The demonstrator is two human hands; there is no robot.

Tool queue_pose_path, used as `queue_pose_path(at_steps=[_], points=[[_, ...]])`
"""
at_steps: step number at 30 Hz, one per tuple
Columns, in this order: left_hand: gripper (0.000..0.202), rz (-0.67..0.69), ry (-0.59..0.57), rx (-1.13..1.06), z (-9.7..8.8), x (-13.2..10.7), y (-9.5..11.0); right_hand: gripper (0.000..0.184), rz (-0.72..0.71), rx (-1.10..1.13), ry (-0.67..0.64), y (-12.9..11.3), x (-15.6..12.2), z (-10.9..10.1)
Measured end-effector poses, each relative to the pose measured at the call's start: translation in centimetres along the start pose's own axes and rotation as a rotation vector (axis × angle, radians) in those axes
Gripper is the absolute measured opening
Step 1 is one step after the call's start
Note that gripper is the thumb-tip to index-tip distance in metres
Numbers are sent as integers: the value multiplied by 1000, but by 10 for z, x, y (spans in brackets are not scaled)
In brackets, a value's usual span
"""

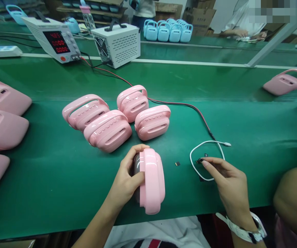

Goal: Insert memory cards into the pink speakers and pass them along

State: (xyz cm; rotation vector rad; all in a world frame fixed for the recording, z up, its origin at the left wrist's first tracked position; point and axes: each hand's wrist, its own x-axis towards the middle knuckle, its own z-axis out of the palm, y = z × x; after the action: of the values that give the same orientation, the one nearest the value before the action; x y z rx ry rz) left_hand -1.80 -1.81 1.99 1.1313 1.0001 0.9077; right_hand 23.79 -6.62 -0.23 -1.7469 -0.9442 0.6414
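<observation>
My left hand is wrapped round a pink handled device with a dark glossy face, held tilted at the front of the green table. To the right, my right hand pinches a small black memory card between thumb and fingertips. It is inside the loop of a white cable. Another small memory card lies on the table between the hands, and one more dark card sits just behind my right fingertips. Several more pink devices stand beyond my left hand, including one pink device nearest it.
Larger pink devices line the left edge. At the back stand a power supply with red digits and a grey vented box. Red and black wires cross the table. A co-worker's arm is at right.
</observation>
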Motion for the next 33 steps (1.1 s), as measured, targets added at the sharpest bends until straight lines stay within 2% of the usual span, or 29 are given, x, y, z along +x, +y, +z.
queue_pose_path(at_steps=[2, 4, 6, 9, 13, 18, 24, 29, 33], points=[[38, -34, -24, 65, -4, 0, 8, 23, 79, 141, -79, -18, 7, 12], [50, -95, -92, 185, -11, 2, 20, 22, 76, 252, -187, -37, 17, 28], [78, -143, -166, 338, -19, 7, 35, 21, 20, 326, -291, -54, 30, 48], [118, -188, -237, 508, -29, 17, 55, 17, -61, 381, -364, -70, 44, 75], [127, -198, -312, 586, -32, 27, 66, 17, -59, 468, -414, -74, 50, 97], [127, -208, -298, 613, -29, 27, 66, 20, 46, 567, -490, -65, 46, 94], [126, -212, -271, 581, -26, 24, 64, 21, 281, 704, -813, -64, 40, 85], [128, -239, -273, 634, -24, 26, 65, 21, 398, 765, -821, -62, 36, 89], [126, -224, -266, 627, -25, 26, 64, 22, 420, 782, -810, -60, 37, 91]])
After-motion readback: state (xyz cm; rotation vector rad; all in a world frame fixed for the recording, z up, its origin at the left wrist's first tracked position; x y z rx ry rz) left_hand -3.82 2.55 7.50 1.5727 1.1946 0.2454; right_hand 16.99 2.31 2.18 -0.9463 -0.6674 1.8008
